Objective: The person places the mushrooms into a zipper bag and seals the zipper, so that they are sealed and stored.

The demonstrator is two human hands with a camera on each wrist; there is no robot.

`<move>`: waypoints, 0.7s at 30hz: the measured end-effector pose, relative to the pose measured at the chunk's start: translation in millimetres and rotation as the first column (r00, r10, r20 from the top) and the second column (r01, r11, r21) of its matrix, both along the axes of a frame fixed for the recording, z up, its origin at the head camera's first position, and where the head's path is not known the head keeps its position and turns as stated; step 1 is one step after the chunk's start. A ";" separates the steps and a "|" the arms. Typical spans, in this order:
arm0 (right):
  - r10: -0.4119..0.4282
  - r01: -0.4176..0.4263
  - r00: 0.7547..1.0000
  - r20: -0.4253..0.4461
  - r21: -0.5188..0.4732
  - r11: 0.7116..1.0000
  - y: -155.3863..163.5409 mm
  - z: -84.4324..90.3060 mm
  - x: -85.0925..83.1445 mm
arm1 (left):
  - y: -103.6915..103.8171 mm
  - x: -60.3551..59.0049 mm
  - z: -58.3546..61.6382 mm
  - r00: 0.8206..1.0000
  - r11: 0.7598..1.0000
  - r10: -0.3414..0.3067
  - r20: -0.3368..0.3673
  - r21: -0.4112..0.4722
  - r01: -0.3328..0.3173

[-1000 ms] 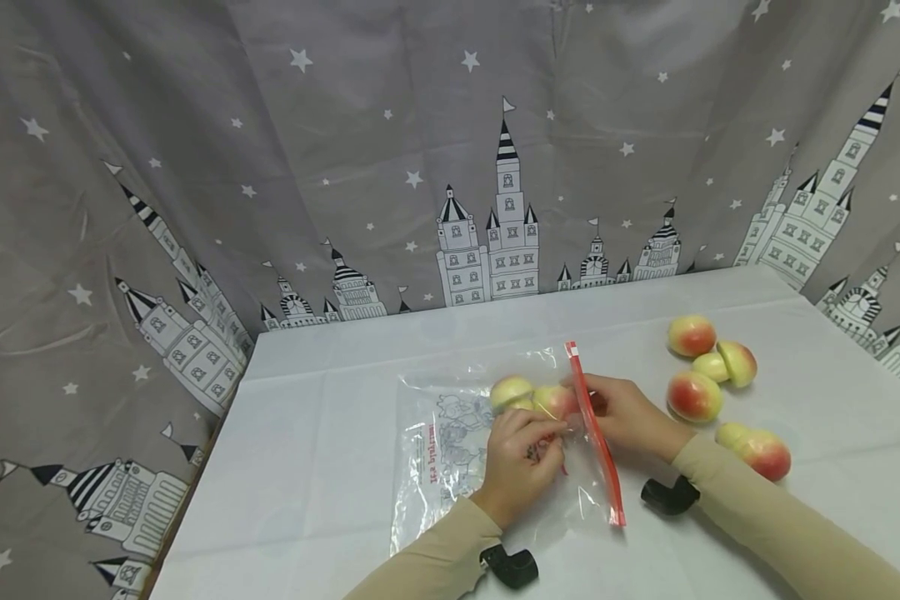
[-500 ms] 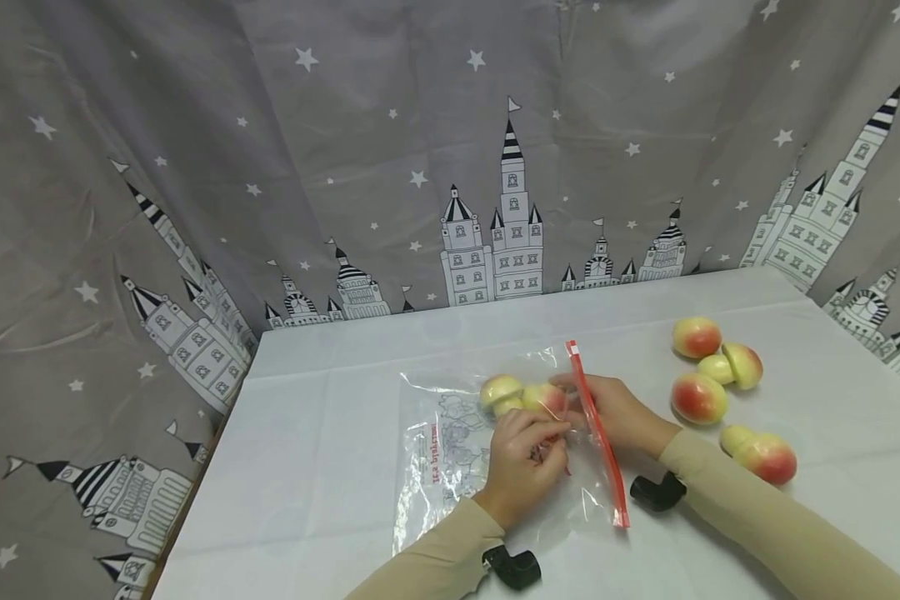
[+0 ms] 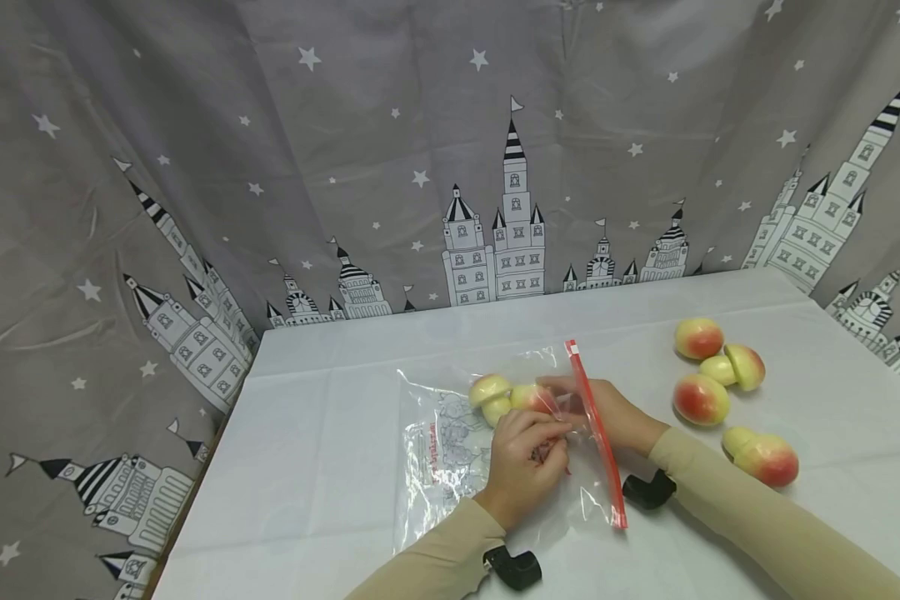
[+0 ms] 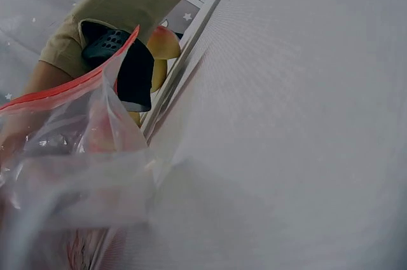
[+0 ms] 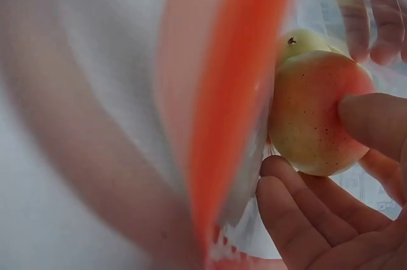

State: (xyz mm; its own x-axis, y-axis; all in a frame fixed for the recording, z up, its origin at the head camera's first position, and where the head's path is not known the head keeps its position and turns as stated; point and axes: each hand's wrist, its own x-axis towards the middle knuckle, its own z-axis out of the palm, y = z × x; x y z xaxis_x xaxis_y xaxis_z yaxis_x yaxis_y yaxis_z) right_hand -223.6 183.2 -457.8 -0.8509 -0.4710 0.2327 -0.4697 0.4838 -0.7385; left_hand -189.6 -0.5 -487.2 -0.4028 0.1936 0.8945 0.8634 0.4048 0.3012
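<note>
A clear zip bag (image 3: pixel 438 500) with a red zip edge lies on the white table. My left hand (image 3: pixel 521 458) pinches its upper film near the mouth. Past the red edge, my right hand (image 3: pixel 607 412) reaches into the bag and holds a mushroom (image 3: pixel 532 398) with a red-and-yellow cap. In the right wrist view the thumb presses that mushroom's cap (image 5: pixel 318 114), with fingers beneath it. Another mushroom (image 3: pixel 490 392) sits inside the bag, just left of the held one. The left wrist view shows the bag's red edge (image 4: pixel 70 86) and film, with the left fingers hidden.
Several more mushrooms lie on the table to the right of the bag, among them one (image 3: pixel 701 400) near the right forearm and one (image 3: pixel 768 458) closer to the sleeve. A grey curtain (image 3: pixel 345 167) with printed castles hangs behind the table (image 3: pixel 307 433).
My right hand has moved left, deeper into the bag, and both mushrooms inside have shifted left with it. The left hand keeps its place on the film.
</note>
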 end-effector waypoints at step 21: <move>0.033 -0.033 0.992 0.118 -0.003 0.999 7.3 0.4 -13.8 | 0.5 -1.2 -1.7 1.000 1.000 -0.005 -0.009 0.007 0.005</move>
